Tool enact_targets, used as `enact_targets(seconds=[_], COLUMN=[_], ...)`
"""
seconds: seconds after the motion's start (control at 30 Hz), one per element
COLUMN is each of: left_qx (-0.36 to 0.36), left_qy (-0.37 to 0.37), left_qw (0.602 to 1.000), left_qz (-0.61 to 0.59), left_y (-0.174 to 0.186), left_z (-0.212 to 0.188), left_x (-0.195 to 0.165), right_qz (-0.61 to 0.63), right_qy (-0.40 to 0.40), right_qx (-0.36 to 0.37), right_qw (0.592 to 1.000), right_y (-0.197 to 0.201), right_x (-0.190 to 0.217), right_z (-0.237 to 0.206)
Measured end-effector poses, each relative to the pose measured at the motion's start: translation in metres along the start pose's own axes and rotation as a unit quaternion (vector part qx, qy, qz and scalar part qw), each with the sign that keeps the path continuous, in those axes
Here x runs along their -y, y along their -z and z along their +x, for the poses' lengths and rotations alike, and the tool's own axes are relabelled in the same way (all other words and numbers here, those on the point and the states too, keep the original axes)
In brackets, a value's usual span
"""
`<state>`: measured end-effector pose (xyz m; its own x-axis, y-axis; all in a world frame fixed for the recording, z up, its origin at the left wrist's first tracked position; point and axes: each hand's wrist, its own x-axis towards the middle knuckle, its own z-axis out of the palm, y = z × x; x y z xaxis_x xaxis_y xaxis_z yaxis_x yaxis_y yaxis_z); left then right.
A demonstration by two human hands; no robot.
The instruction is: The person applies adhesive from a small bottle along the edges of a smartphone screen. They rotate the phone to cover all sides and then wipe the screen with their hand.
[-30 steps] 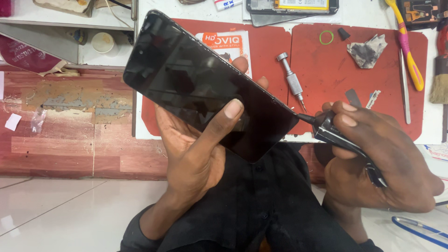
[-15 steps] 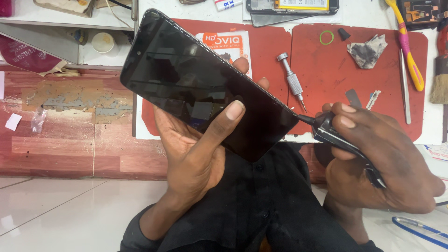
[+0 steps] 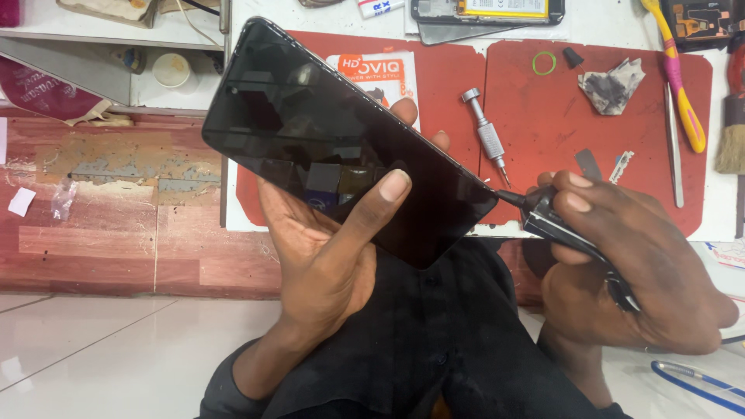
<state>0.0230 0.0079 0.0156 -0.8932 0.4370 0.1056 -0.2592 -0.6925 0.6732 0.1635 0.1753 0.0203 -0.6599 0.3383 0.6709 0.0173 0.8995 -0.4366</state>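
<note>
Phone (image 3: 341,147), black, screen up, tilted from 10 to 4 o'clock, cradled in left hand (image 3: 326,256) with thumb pressed on the glass; right hand (image 3: 628,264) closed around a dark tool (image 3: 559,225), tip touching the phone's 3 o'clock corner. Risks, judged: tip slipping and scratching glass, or levering too hard and cracking it. Screwdriver (image 3: 485,136) lies on red mat (image 3: 543,132) at 12 o'clock.

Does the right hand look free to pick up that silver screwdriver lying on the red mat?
Probably not yet: the right hand already grips a black tool, though nothing blocks the silver screwdriver.
</note>
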Motion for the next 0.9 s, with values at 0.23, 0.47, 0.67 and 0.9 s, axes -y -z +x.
enact_targets(seconds=[0.23,0.47,0.67,0.9], left_qx=[0.001,0.007,0.006,0.003], left_qy=[0.001,0.001,-0.003,-0.003], left_qw=[1.000,1.000,1.000,1.000], left_qz=[-0.006,0.000,0.003,0.002], left_y=[-0.001,0.000,-0.001,-0.003], left_z=[-0.001,-0.001,-0.001,0.000], left_x=[0.001,0.001,0.002,0.000], right_qz=[0.019,0.023,0.031,0.035], right_qy=[-0.012,-0.013,0.001,-0.012], right_qx=[-0.021,0.005,0.013,0.000], right_qw=[1.000,1.000,0.999,0.999], right_y=[-0.003,0.000,0.001,-0.007], right_x=[0.001,0.001,-0.013,0.031], right_z=[0.000,0.002,-0.010,0.043])
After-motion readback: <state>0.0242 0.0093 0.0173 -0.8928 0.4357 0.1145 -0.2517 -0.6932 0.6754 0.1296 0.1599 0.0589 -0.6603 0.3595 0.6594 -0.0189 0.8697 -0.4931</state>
